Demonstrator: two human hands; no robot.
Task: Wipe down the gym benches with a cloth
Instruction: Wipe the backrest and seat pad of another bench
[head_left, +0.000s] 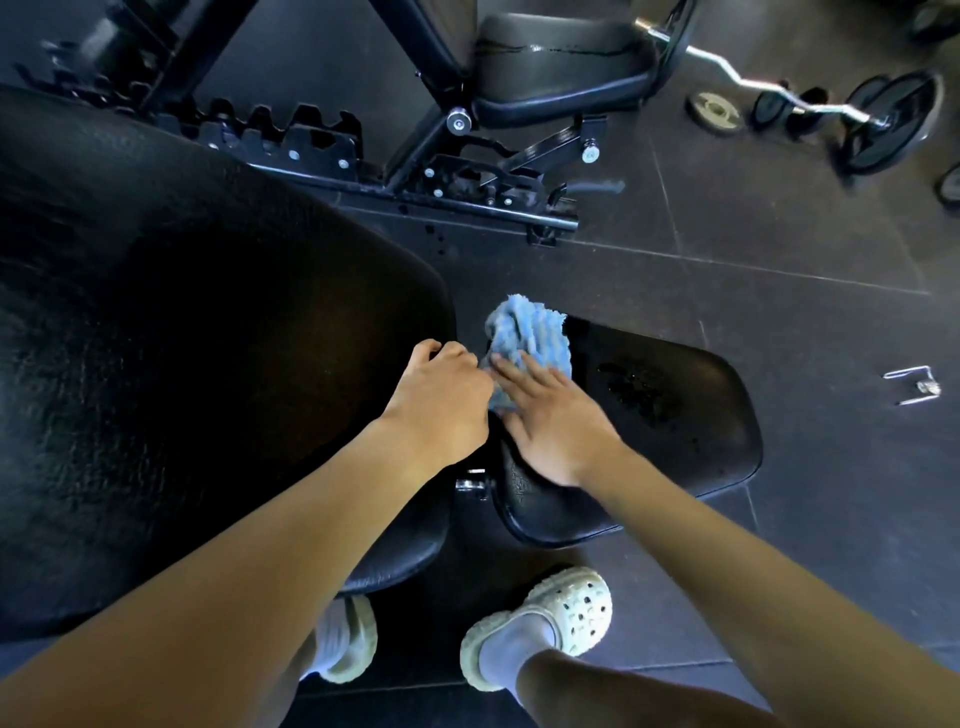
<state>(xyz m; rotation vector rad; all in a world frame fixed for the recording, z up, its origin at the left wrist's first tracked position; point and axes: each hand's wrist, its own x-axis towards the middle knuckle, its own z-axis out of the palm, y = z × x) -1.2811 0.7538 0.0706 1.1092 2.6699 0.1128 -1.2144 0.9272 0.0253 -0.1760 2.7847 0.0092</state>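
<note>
- My right hand (556, 421) lies flat, fingers straight, pressing down on the crumpled light-blue terry cloth (530, 338).
- My left hand (441, 395) sits just beside it with fingers curled at the cloth's near edge. I cannot tell whether it pinches the cloth or only hooks over the pad's rim.
- The cloth rests on the left corner of the small black padded vinyl seat (675, 415), right at the gap between that seat and the long black textured backrest pad (182, 338).
- A wet patch of droplets (644, 389) shines on the seat to the right of the cloth, so I judge that the seat is only partly wiped.
- To do this step well, I would flatten the cloth under my palm and sweep right across the droplets in overlapping passes. Then I would run it round the rim and into the gap.
- Counted: two hands, one cloth, and two pads on this bench.
- A second black bench (561, 57) stands beyond, making two benches in view.
- On the dark rubber floor tiles (779, 234) lie one chrome curl bar (753, 83) and one small wire clip (914, 387).
- Two pale perforated clogs (545, 618) show below. The weight plates are too blurred to count.
</note>
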